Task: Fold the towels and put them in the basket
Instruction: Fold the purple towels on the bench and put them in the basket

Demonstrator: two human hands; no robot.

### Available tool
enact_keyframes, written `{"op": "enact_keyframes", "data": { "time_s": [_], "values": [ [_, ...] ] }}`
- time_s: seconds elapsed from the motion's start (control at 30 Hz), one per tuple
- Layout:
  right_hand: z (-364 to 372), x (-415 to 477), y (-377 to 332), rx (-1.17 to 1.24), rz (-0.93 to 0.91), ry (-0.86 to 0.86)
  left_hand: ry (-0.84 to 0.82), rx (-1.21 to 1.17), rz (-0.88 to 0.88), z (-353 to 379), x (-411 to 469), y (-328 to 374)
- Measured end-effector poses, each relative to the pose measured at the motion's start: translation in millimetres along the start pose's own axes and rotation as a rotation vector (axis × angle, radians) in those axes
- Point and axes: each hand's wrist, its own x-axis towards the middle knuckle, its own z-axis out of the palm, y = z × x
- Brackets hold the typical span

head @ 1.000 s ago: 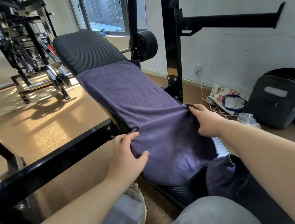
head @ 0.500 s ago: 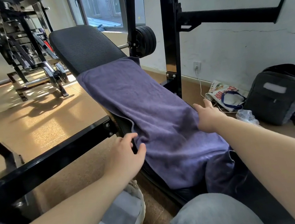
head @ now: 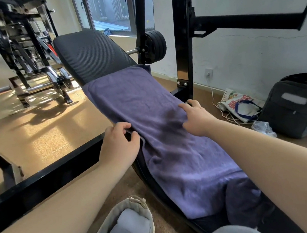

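Note:
A purple towel (head: 148, 117) lies spread lengthwise along a black weight bench (head: 90, 54), its near end draped over the bench's front. My left hand (head: 118, 143) pinches the towel's left edge at mid-length. On the right edge, my right hand (head: 196, 118) rests with fingers spread on the cloth. A pale fabric basket (head: 111, 219) stands on the floor below my left forearm, with folded light grey towels (head: 129, 232) inside.
A black rack frame (head: 183, 43) with a side arm rises right of the bench. A black floor bar (head: 45, 181) runs left. A grey backpack (head: 295, 108), a printed bag (head: 239, 104) and cables lie by the wall. A barbell and machine stand at back left.
Both hands have slid forward along the towel's edges, away from me. The towel now lies flatter on the bench, and the basket shows more fully.

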Motion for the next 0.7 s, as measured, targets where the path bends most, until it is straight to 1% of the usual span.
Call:
{"op": "enact_keyframes", "data": {
  "time_s": [0.13,0.37,0.53,0.7],
  "values": [
    [-2.1,26.1,-19.8,0.029,-0.048,0.024,0.055,0.003,0.033,-5.5,26.3,0.2],
    [-14.0,82.8,-55.6,0.075,-0.094,0.106,0.133,-0.035,-0.057,-18.9,80.9,-8.6],
    [-25.9,127.5,-80.0,0.059,-0.09,0.129,0.193,-0.08,-0.124,-27.2,122.3,-20.0],
    [-38.2,173.5,-103.6,0.102,-0.066,0.168,0.248,-0.076,-0.089,-32.8,151.3,-30.8]
  ]
}}
